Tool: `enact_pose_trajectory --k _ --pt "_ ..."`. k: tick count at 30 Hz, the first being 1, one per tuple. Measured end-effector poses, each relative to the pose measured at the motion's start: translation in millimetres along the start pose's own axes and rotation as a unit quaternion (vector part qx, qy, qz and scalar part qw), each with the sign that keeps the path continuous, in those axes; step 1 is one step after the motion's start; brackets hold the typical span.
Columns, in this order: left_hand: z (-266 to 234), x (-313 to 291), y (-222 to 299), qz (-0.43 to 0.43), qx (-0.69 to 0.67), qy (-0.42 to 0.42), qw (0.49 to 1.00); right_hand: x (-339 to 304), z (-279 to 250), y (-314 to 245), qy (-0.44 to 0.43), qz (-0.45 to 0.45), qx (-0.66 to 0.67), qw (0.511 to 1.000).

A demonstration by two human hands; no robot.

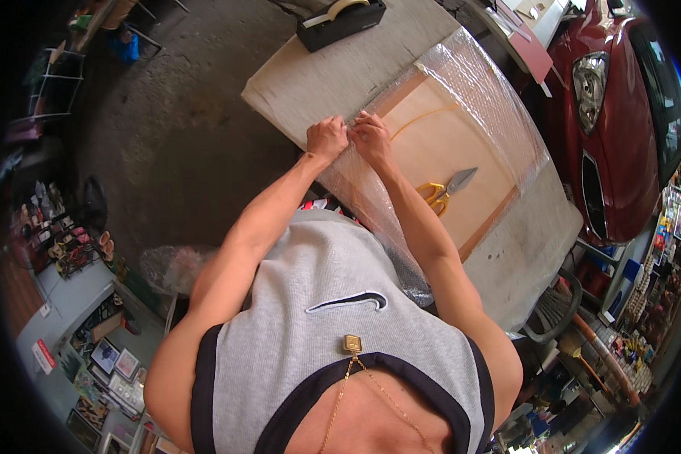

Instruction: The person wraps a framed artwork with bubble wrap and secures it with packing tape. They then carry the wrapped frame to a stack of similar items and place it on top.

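Note:
A framed panel (pixel 461 144), pale with brown edges, lies on the table with bubble wrap (pixel 499 94) folded over its borders. At its near left corner my left hand (pixel 328 138) is closed, fingers pinching the wrap's edge. Close beside it, my right hand (pixel 371 139) is also closed on the wrap with bent fingers. The exact pinch point is partly hidden by the fingers. Scissors (pixel 450 191) with yellow handles rest on the panel, right of my right forearm. An orange-yellow cord (pixel 424 119) curves across the panel's upper part.
A black tape dispenser (pixel 342 24) with a roll stands at the far end of the grey table (pixel 280 87). Beyond the table's right side is a dark red car (pixel 613 113). A chair (pixel 556 310) stands at the right. Crumpled clear plastic (pixel 175 268) is at my left.

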State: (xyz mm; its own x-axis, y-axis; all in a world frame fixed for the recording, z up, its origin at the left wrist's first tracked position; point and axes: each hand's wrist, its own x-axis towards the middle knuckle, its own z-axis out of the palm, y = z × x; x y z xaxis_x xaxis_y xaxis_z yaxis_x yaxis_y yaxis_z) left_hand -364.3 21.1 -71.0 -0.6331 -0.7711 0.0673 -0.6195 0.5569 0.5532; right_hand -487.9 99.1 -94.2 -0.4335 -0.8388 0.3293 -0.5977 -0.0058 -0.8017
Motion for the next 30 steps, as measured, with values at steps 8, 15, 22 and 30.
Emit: enact_pose_trajectory --k 8,15,22,30 --pt "-9.8 20.0 -7.6 -0.105 -0.067 -0.096 0.988 99.7 4.7 -31.8 -0.023 0.134 -0.034 0.99" --pt "-7.1 30.4 -19.3 -0.094 -0.07 -0.17 0.979 210.1 96.3 -47.5 0.043 0.467 0.401 0.787" --pt "4.8 26.3 -38.2 -0.027 -0.093 -0.206 0.974 210.8 153.1 -37.7 0.154 0.381 0.228 0.883" --pt "0.0 32.6 -37.5 -0.026 -0.109 -0.214 0.97 181.2 117.8 -31.0 0.168 0.316 0.116 0.927"
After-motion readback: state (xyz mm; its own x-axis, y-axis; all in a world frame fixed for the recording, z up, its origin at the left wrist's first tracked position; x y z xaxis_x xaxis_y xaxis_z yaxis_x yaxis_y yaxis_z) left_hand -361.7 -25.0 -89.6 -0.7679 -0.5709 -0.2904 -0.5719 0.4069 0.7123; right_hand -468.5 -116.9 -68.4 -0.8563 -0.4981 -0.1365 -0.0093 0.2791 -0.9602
